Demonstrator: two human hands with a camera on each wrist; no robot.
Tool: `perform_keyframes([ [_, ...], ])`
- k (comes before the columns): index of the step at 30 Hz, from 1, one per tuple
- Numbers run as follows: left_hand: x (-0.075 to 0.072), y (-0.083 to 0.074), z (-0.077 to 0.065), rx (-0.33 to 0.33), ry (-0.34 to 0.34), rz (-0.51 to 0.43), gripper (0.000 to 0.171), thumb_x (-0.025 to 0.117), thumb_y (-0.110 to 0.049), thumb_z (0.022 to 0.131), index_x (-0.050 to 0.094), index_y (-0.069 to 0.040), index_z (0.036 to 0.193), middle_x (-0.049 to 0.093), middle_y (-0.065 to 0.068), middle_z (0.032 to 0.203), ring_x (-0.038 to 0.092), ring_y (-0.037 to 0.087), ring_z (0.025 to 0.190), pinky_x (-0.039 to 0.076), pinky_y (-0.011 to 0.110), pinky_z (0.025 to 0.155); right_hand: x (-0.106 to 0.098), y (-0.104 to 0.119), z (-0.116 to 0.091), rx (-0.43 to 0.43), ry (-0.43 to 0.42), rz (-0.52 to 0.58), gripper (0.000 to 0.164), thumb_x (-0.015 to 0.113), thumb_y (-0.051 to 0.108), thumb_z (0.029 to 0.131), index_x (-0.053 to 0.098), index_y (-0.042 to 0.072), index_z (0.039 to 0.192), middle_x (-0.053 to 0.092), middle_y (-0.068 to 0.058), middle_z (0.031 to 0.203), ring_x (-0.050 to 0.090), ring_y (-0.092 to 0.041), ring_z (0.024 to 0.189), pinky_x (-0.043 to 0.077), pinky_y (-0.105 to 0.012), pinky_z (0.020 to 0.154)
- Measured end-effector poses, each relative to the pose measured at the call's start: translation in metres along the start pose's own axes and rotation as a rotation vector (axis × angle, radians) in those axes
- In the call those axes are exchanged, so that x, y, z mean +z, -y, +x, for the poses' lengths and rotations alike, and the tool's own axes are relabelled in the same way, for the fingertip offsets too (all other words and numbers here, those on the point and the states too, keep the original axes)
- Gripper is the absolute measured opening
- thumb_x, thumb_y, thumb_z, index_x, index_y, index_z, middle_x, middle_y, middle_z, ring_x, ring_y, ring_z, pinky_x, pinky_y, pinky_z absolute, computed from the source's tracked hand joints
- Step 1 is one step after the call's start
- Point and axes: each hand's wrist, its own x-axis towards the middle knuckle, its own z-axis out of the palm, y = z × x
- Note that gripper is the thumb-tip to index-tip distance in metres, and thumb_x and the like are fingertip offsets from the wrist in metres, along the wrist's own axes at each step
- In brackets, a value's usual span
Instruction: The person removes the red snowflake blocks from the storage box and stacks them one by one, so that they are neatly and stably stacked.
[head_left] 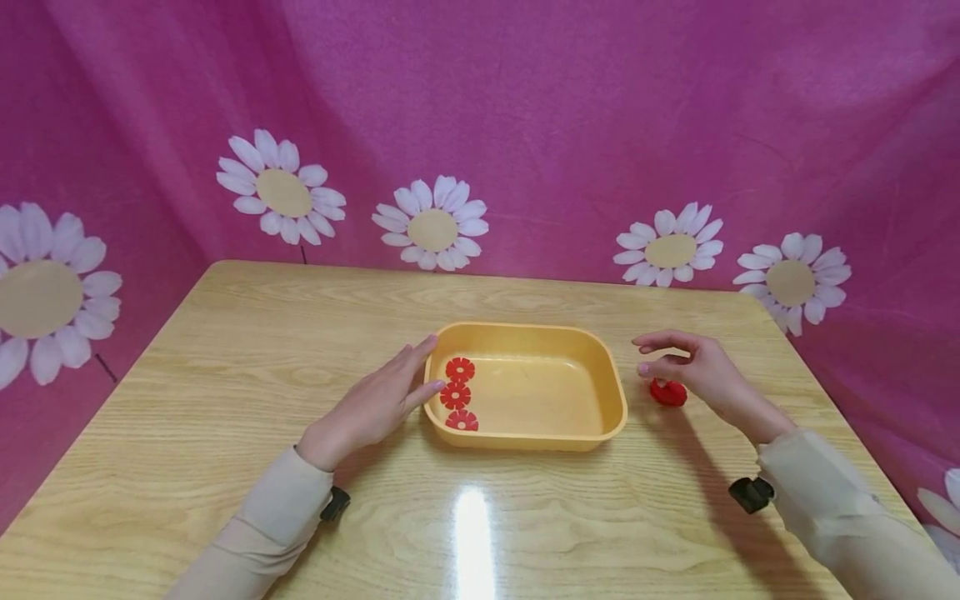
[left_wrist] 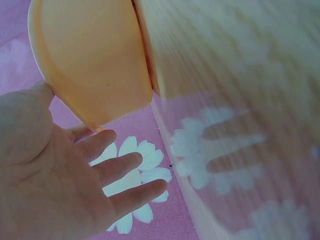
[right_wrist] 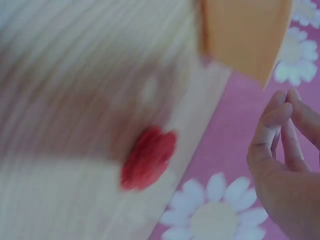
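Observation:
A shallow yellow plastic tub (head_left: 525, 440) stands on the wooden table, with three red flower-shaped plastic pieces (head_left: 455, 395) in a line along its left inner side. My left hand (head_left: 371, 408) rests at the tub's left rim, its thumb and index finger touching the edge. In the left wrist view the other fingers (left_wrist: 137, 197) extend loosely, holding nothing. My right hand (head_left: 708, 371) hovers right of the tub, with a gap between thumb and index finger and nothing in its grasp. Below it lies a small pile of red pieces (head_left: 668, 393), blurred in the right wrist view.
The light wooden table (head_left: 247, 350) has its back edge against a magenta curtain (head_left: 540, 125) printed with white daisies. A bright light reflection (head_left: 473, 542) shows on the tabletop in front of the tub. A dark strap device (head_left: 751, 494) sits at the right wrist.

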Motion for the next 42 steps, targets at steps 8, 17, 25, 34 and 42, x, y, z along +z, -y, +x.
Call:
perform_keyframes([
  [8,0.001,0.0,-0.001,-0.002,-0.003,0.005,0.072,0.049,-0.044,0.101,0.015,-0.017,0.159,0.019,0.003,0.162,0.016,0.029,0.148,0.021,0.049,0.116,0.046,0.036,0.02,-0.124,0.091,0.154,0.045,0.075,0.004,0.085,0.059,-0.009,0.125,0.058,-0.023,0.117,0.067,-0.015,0.078,0.057,-0.03,0.07],
  [17,0.002,-0.001,-0.001,-0.013,-0.002,0.002,0.073,0.05,-0.044,0.101,0.015,-0.017,0.159,0.019,0.005,0.162,0.017,0.029,0.148,0.022,0.05,0.116,0.108,0.059,0.039,-0.187,0.247,0.176,0.038,0.074,-0.003,0.083,0.063,-0.008,0.119,0.059,-0.028,0.115,0.066,-0.014,0.076,0.057,-0.03,0.07],
  [25,0.001,-0.002,0.0,-0.006,0.007,-0.001,0.073,0.049,-0.045,0.101,0.014,-0.017,0.159,0.019,0.005,0.163,0.016,0.029,0.148,0.023,0.051,0.115,0.155,0.071,0.045,-0.208,0.354,0.08,0.034,0.076,0.0,0.083,0.068,-0.002,0.116,0.066,-0.018,0.108,0.064,-0.019,0.08,0.056,-0.028,0.073],
  [34,0.001,-0.003,0.002,-0.018,0.017,-0.011,0.073,0.05,-0.045,0.101,0.013,-0.02,0.159,0.018,0.001,0.163,0.015,0.026,0.148,0.023,0.051,0.115,0.181,0.073,0.046,-0.33,0.448,-0.118,0.032,0.075,-0.008,0.081,0.073,0.003,0.111,0.069,-0.005,0.096,0.057,-0.012,0.069,0.052,-0.022,0.061],
  [42,0.0,-0.002,0.001,-0.019,0.011,0.005,0.074,0.051,-0.044,0.101,0.014,-0.018,0.159,0.018,0.004,0.163,0.016,0.028,0.148,0.023,0.051,0.115,0.186,0.073,0.049,-0.354,0.467,-0.166,0.029,0.075,-0.006,0.082,0.073,0.004,0.11,0.065,-0.004,0.092,0.053,-0.011,0.067,0.05,-0.021,0.062],
])
